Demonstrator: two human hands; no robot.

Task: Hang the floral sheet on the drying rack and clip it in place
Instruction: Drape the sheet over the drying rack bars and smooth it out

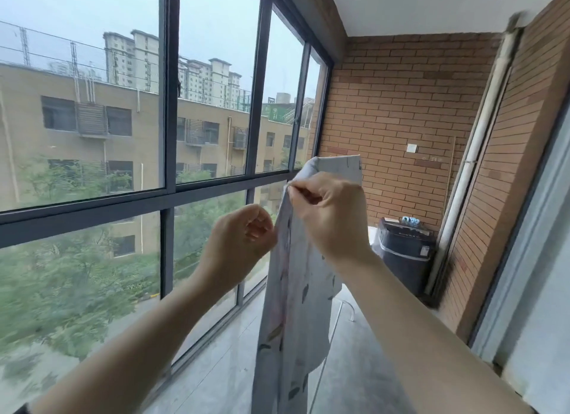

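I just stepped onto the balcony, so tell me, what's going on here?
A person holds up a floral sheet by the window. The right hand pinches its upper edge; the left hand is curled against the edge just below, grip unclear. The sheet hangs in front of a white rack tube; no clip in view.

The floral sheet (296, 290) is pale grey-white with dark leaf marks and, it seems, faint pink stains of flowers. The wall (401, 105) is orange-brown brick; the window frame (168, 105) is dark grey.
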